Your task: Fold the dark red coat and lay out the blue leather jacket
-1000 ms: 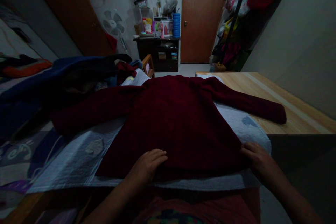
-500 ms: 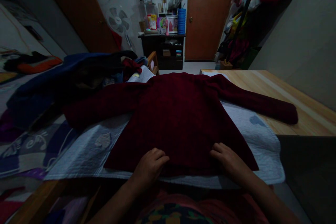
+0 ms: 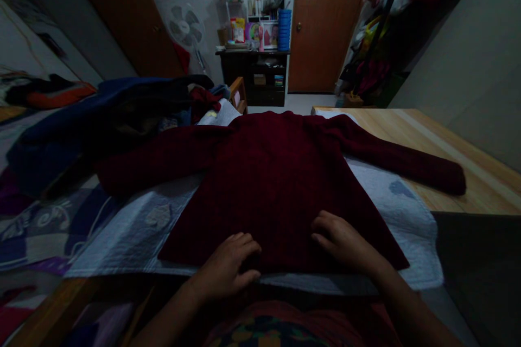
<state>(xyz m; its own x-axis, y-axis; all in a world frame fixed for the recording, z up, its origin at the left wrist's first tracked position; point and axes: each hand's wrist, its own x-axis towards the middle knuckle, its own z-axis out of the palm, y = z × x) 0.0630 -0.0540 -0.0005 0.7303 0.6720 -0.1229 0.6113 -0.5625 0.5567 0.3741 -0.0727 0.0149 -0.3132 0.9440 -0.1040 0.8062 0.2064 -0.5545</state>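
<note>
A dark red long-sleeved sweater (image 3: pixel 277 184) lies spread flat, its sleeves stretched out to both sides and its bottom hem toward me. Under it is a pale blue quilted cloth (image 3: pixel 154 227). My left hand (image 3: pixel 230 263) rests at the hem left of centre, thumb apart from the fingers, holding nothing. Further right, my right hand (image 3: pixel 340 238) touches the lower part of the sweater, with its thumb apart from its slightly bent fingers. The right sleeve reaches over a wooden board (image 3: pixel 427 130).
On the left lies a heap of dark clothes (image 3: pixel 101 114) beside the left sleeve. A white fan (image 3: pixel 185 24) and a dark shelf unit (image 3: pixel 254 81) stand by the far wall. Clothes hang at the back right, near a brown door (image 3: pixel 321 27).
My left thumb has spread away from the fingers. My right hand has moved a little left and up over the sweater, its thumb now showing apart. The sweater lies nearly the same.
</note>
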